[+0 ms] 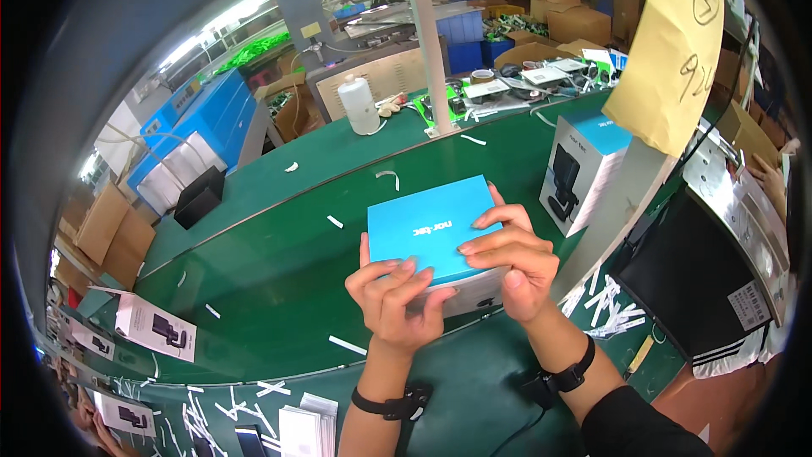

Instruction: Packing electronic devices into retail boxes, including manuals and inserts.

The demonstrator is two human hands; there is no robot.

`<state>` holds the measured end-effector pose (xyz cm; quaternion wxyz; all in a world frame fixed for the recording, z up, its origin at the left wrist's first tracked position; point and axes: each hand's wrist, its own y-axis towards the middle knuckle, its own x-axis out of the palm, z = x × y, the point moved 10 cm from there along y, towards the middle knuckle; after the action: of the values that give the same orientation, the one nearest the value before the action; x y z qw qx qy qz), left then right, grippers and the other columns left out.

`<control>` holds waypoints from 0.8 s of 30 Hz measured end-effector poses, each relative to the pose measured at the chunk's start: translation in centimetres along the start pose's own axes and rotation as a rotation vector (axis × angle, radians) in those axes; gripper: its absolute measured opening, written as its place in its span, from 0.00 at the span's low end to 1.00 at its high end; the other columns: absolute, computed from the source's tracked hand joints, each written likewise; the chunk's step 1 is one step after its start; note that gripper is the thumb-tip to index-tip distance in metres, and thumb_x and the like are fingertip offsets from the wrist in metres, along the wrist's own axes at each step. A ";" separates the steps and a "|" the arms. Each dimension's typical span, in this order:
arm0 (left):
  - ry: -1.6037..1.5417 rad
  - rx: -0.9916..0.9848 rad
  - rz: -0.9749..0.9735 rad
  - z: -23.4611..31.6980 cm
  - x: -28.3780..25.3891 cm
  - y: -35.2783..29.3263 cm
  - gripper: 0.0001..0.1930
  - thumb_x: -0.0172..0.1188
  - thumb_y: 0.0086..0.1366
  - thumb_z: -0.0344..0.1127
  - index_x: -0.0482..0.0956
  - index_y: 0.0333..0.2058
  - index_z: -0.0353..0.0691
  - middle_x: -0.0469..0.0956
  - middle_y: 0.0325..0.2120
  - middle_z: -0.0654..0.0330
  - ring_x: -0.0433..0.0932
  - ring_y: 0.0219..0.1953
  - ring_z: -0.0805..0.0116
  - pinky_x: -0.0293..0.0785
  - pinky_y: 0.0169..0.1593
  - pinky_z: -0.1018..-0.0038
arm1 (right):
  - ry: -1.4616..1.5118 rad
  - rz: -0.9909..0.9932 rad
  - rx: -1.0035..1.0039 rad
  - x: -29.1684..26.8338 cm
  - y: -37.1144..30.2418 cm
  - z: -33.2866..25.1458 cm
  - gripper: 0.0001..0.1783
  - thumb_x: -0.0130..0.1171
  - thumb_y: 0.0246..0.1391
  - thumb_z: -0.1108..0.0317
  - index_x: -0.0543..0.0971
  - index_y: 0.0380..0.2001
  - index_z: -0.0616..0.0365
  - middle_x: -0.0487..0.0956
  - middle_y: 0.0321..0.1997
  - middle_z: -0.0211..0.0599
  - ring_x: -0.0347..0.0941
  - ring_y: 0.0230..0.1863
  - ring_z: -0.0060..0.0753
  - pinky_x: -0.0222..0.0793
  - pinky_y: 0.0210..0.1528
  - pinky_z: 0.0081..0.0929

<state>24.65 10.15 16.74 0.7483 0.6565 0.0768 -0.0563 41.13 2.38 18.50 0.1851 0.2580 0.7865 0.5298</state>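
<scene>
Nearest, both forearms enter from the lower edge, each with a black wrist strap. The left hand (396, 295) grips the near-left corner of a blue-topped box (433, 224), fingers curled over its top edge. The right hand (512, 258) clamps the near-right corner, fingers laid flat on the lid and thumb on the white side wall. The box is rectangular, smooth card, with a bright blue lid and pale sides; it is held above the green conveyor belt (279, 279), tilted slightly toward the person.

The belt surface is glossy dark green and scattered with white paper strips (347, 344). On its near-left edge lies a white carton (155, 327) printed with a dark device picture. Right of the hands, a second white-and-blue carton (584, 171) stands upright on the belt, close beside a pale post. A black panel (694, 279) stands at the right edge.

Further off, a black block (200, 196) rests at the belt's left side, and a white plastic bottle (360, 105) stands on the far green bench. A yellow paper sheet (672, 43) hangs in front at upper right, hiding part of the room. Behind are blue machine housings (199, 119) and brown cardboard boxes (558, 21).
</scene>
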 end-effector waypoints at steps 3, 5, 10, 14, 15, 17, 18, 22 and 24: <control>-0.004 -0.016 0.036 -0.3 -0.7 -0.3 0.12 0.73 0.54 0.38 0.81 0.33 0.43 0.77 0.38 0.62 0.72 0.44 0.57 0.67 0.63 0.36 | -0.017 -0.034 -0.061 0.7 -0.2 -0.8 0.14 0.64 0.54 0.61 0.86 0.33 0.62 0.86 0.40 0.41 0.75 0.51 0.49 0.52 0.71 0.65; 0.009 -0.018 0.062 -0.5 -1.5 -0.1 0.11 0.74 0.53 0.38 0.82 0.31 0.44 0.77 0.36 0.64 0.72 0.43 0.59 0.66 0.64 0.35 | -0.034 -0.048 -0.090 1.4 0.1 -1.2 0.13 0.68 0.51 0.61 0.86 0.33 0.61 0.86 0.41 0.40 0.75 0.53 0.50 0.54 0.70 0.65; -0.081 -0.126 0.036 -0.5 1.8 1.7 0.09 0.74 0.48 0.29 0.81 0.28 0.43 0.79 0.31 0.62 0.73 0.40 0.57 0.66 0.64 0.41 | -0.209 -0.003 -0.028 -1.2 0.0 0.1 0.10 0.73 0.46 0.70 0.85 0.32 0.60 0.86 0.40 0.39 0.76 0.55 0.51 0.59 0.69 0.61; -0.109 -0.173 -0.007 -0.1 3.4 2.7 0.09 0.73 0.49 0.27 0.80 0.26 0.44 0.80 0.29 0.61 0.74 0.39 0.56 0.65 0.65 0.46 | -0.261 0.129 0.036 -3.5 -0.9 1.0 0.06 0.68 0.54 0.68 0.83 0.31 0.58 0.86 0.38 0.40 0.77 0.54 0.51 0.65 0.65 0.53; -0.101 -0.162 -0.013 -0.3 3.0 2.5 0.08 0.73 0.49 0.28 0.81 0.26 0.45 0.80 0.29 0.61 0.74 0.39 0.55 0.65 0.65 0.48 | -0.235 0.147 0.068 -3.1 -1.0 1.1 0.05 0.68 0.48 0.74 0.84 0.31 0.57 0.86 0.38 0.38 0.78 0.54 0.47 0.65 0.66 0.54; -0.074 -0.189 -0.014 -0.3 2.4 2.1 0.08 0.73 0.50 0.28 0.81 0.26 0.45 0.81 0.30 0.60 0.74 0.38 0.56 0.67 0.61 0.52 | -0.210 0.164 0.078 -2.9 -1.1 0.9 0.03 0.67 0.50 0.73 0.83 0.30 0.59 0.86 0.38 0.37 0.77 0.55 0.46 0.65 0.66 0.50; -0.092 -0.212 -0.013 -0.4 2.3 2.0 0.08 0.72 0.50 0.28 0.80 0.26 0.45 0.81 0.30 0.59 0.74 0.38 0.56 0.68 0.60 0.53 | -0.198 0.167 0.071 -2.7 -1.0 0.6 0.02 0.67 0.51 0.73 0.83 0.30 0.59 0.86 0.38 0.37 0.77 0.55 0.45 0.65 0.66 0.49; -0.156 -0.227 -0.036 0.5 2.7 1.7 0.06 0.70 0.52 0.27 0.83 0.30 0.41 0.83 0.35 0.54 0.75 0.43 0.52 0.67 0.60 0.53 | -0.163 0.155 0.071 -3.2 -0.5 -0.1 0.02 0.65 0.54 0.74 0.82 0.31 0.60 0.85 0.40 0.38 0.76 0.56 0.44 0.62 0.67 0.49; -0.136 -0.282 -0.095 1.2 2.4 1.7 0.12 0.66 0.55 0.26 0.83 0.41 0.35 0.82 0.43 0.49 0.77 0.51 0.47 0.67 0.61 0.56 | -0.161 0.145 0.102 -3.8 -0.4 0.0 0.03 0.63 0.56 0.73 0.83 0.32 0.61 0.85 0.41 0.39 0.74 0.57 0.45 0.61 0.68 0.49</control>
<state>27.37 9.19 18.07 0.8330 0.5351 0.0642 -0.1248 44.03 -0.01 18.18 0.1953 0.3649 0.7743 0.4786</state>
